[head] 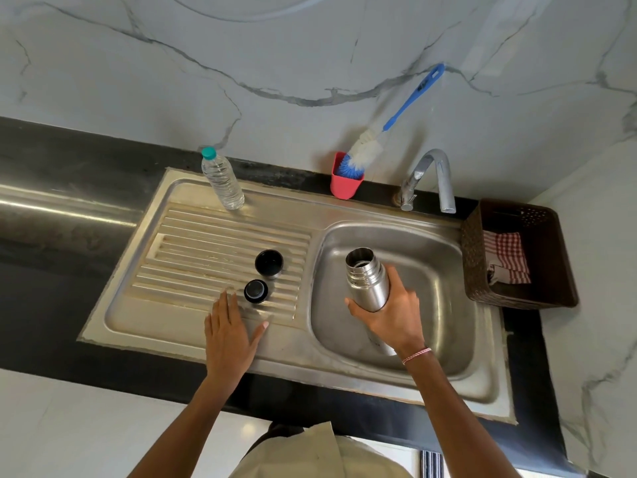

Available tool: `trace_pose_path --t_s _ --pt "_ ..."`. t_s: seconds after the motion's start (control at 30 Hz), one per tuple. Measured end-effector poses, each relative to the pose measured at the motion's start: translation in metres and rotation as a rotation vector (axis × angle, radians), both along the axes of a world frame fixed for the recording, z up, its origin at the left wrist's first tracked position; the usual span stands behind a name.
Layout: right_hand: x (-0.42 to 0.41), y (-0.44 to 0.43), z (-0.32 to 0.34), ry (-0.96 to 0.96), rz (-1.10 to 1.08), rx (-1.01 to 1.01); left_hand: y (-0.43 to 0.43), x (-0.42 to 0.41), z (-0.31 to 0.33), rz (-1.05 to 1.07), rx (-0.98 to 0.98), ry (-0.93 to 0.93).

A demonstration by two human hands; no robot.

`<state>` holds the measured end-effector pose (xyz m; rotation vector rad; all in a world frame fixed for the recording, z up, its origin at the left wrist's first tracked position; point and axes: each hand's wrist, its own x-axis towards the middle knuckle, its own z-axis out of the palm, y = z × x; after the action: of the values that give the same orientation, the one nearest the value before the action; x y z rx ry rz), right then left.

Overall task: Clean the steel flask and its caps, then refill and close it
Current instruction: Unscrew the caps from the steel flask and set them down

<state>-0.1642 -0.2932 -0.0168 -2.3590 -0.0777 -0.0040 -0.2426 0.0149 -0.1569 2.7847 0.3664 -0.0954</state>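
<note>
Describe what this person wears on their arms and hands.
The left forearm and right forearm are bare, with no sleeves in view. The left hand and right hand have no gloves, and no rings or watch show. The only item is a thin twisted thread bracelet, pink and white, round the right wrist.

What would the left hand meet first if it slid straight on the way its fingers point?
Probably the water bottle at the far edge of the drainboard: the left hand points just left of the small cap and the larger cap. Depth is unclear.
</note>
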Motion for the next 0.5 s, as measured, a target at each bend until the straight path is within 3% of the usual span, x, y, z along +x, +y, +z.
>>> trace_pose_path --t_s 0.2,0.5 --pt "-0.004 -0.017 -0.020 0.149 0.073 -0.301 0.003 -0.003 -0.012 -0.074 0.025 0.092" --pt "-0.010 -0.023 -0.030 0.312 0.162 -0.433 0.005 -0.005 -0.024 -0.103 0.039 0.144"
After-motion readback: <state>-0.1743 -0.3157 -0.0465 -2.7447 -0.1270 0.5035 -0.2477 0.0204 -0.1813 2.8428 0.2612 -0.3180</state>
